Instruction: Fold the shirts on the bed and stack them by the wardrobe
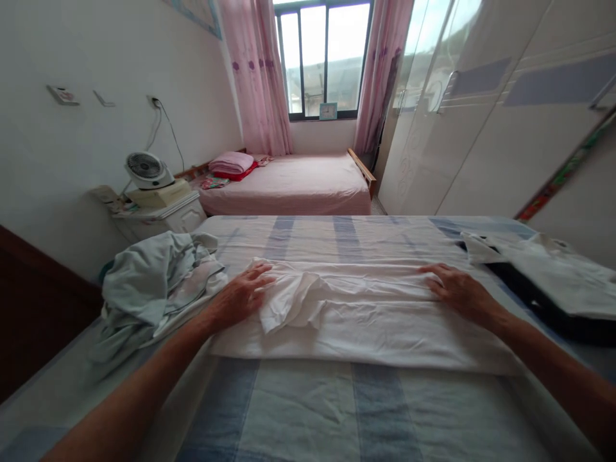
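A white cloth (366, 321) lies folded in a long band across the blue-striped bed (308, 410) in front of me. My left hand (243, 292) rests flat on its left end, fingers stretched out over a bunched fold. My right hand (457, 289) lies flat on the right end, fingers spread and pointing left. Neither hand grips anything.
A crumpled pale green heap of clothes (154, 282) sits at the bed's left. A white and black garment (543, 276) lies at the right. Beyond stand a pink bed (298, 183), a nightstand with a fan (147, 170), a window and a white wardrobe (481, 115).
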`<state>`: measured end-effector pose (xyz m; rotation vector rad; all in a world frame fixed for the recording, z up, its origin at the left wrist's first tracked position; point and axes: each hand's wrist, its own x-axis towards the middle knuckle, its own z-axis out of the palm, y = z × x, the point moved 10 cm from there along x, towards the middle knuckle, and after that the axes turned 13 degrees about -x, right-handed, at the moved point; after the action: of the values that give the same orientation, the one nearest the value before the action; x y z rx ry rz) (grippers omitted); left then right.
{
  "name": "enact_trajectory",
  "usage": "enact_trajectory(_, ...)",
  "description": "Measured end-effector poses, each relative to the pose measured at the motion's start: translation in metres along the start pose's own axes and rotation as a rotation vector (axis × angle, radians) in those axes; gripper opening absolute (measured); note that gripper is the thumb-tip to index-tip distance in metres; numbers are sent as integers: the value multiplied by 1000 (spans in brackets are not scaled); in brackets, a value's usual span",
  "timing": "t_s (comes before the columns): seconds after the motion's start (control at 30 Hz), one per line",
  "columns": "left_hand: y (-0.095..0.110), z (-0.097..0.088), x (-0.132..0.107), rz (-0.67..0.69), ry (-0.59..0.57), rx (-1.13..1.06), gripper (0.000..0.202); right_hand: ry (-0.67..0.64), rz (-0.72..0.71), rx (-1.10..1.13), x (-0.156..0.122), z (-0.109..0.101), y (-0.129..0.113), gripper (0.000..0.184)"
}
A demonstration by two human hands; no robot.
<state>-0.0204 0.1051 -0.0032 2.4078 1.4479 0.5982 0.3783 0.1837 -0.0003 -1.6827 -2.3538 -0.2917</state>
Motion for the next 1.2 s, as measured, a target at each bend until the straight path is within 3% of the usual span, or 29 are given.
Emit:
enact_trajectory(0.07, 13, -6, -10, -8, -65, -78, 55, -3, -46, 127, 3, -12, -28, 33)
enact_trajectory(0.23, 31, -8, -25, -59, -235, -166, 71, -34, -210, 434, 16, -33, -136, 40)
enact_trajectory(0.33, 31, -7, -24, -62, -255, -182, 66, -75, -223, 535, 25, -21, -187, 54)
enact_trajectory(0.43, 27, -4, -20, -69, -269, -217, 59, -123, -165, 712, 35, 5, -213, 64)
enact_trajectory(0.53, 25, -2, -18, -68, -257, -293, 53, -141, -71, 944, 40, 31, -220, 64)
enact_trajectory(0.6, 20, -1, -18, -76, -224, -340, 48, -118, -9, 1015, 41, 39, -218, 54)
enact_trajectory(0.7, 10, 1, -18, -94, -138, -410, 33, -88, 65, 997, 40, 39, -212, 38)
enact_trajectory(0.8, 0, -1, -16, -128, 4, -508, 19, -90, 131, 968, 40, 34, -207, 38)
enact_trajectory(0.9, -11, -6, -15, -215, 152, -647, 26, -100, 165, 955, 41, 32, -204, 40)
enact_trajectory(1.03, -27, -7, -21, -449, 284, -813, 40, -123, 175, 961, 41, 37, -203, 41)
enact_trajectory(1.13, -19, -6, -18, -403, 269, -846, 35, -127, 187, 971, 42, 40, -202, 43)
enact_trajectory(1.2, -11, -4, -16, -325, 231, -788, 48, -127, 186, 972, 42, 40, -202, 43)
